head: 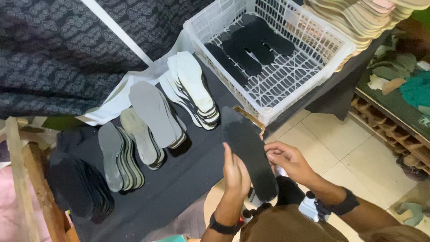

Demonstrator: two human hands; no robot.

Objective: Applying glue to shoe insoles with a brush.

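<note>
Nearest the camera, both hands hold one black insole (249, 150) upright over the edge of a table covered in black cloth (179, 179). The left hand (236, 172) presses flat against the insole's left edge, fingers straight and closed on it, while the right hand (289, 161) pinches the right edge between thumb and curled fingers. Each wrist wears a dark band. On the cloth to the left lies a fanned stack of black insoles (80, 188), then a row of grey insoles (121, 154) overlapping one another, then a larger grey pile (154, 114) beside it. Further on sits a stack of white-topped insoles (195, 89) with dark edges, just beside a white plastic basket (309, 71). Inside the basket lie a few black insoles (251, 42) on its slotted floor. Beyond the basket's far corner, a tall heap of cream-coloured insoles (358, 18) leans over its rim. A dark patterned cloth (45, 49) fills the upper left, and a pale tiled floor (358, 152) shows on the right.
</note>
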